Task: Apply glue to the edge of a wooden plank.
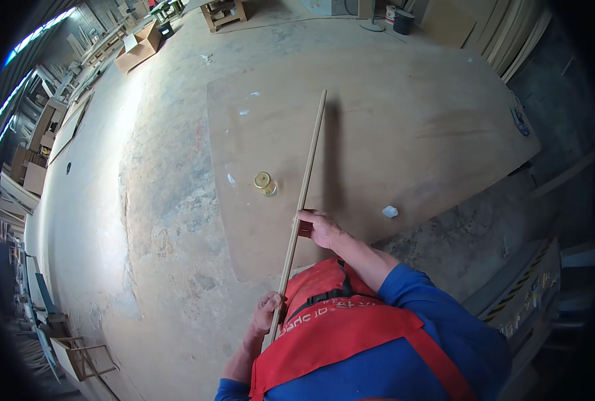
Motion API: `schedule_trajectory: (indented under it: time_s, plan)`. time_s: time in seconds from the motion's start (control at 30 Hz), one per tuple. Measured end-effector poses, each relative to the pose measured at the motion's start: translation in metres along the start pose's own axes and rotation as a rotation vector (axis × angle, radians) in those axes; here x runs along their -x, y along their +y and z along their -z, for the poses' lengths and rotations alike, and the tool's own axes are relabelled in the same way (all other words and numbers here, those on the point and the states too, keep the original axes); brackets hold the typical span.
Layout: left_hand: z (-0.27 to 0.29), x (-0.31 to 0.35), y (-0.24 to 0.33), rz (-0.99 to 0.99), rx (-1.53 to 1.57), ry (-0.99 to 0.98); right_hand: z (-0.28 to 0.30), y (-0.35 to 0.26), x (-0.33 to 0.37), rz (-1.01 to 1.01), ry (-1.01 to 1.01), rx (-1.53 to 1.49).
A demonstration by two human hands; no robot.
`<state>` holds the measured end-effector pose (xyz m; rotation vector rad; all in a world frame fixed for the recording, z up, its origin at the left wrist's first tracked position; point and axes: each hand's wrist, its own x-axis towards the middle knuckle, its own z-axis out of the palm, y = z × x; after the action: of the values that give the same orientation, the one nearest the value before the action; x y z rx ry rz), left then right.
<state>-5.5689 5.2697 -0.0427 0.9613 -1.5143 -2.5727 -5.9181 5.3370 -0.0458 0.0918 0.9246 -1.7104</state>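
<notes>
A long, thin wooden strip (313, 147) slants up and away from my body over a brown board. My left hand (266, 311) is closed round its near part, beside my red apron. Farther up, my right hand (324, 230) holds a small dark red flat piece (305, 229) against the strip, with fingertips touching the wood; what the piece is made of cannot be told. Left of the strip stands a clear jar with a gold lid (263, 180). A crumpled white scrap (390, 212) lies to the right of my right hand.
The large brown board (411, 87) lies flat on the concrete floor (170, 200), with small white scraps near its left edge. A cardboard box (140, 48) sits far left, a dark bucket (403, 22) far right. Wood panels line the left wall.
</notes>
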Motion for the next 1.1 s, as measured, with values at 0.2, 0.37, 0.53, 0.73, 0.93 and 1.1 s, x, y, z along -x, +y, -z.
schedule_trajectory:
  time_s: [0.2,0.37,0.53,0.73,0.93,1.1]
  plan:
    - [0.017,0.0,-0.014,-0.045,0.033,-0.012,-0.02,-0.011,0.0,0.082,-0.098,0.039]
    - [0.01,-0.008,0.022,-0.015,-0.05,-0.035,-0.021,-0.017,0.001,0.107,-0.105,0.108]
    - [0.011,0.001,0.036,0.028,-0.275,0.054,-0.028,-0.015,0.007,0.16,-0.088,0.125]
    - [0.017,0.009,0.039,0.055,-0.324,0.101,-0.043,-0.01,0.027,0.251,-0.098,0.198]
    - [0.027,-0.005,0.046,-0.109,-0.593,0.234,-0.06,0.004,0.039,0.415,-0.087,0.359]
    - [0.021,-0.029,0.064,-0.247,-0.372,0.279,-0.077,-0.023,0.049,0.473,-0.102,0.533]
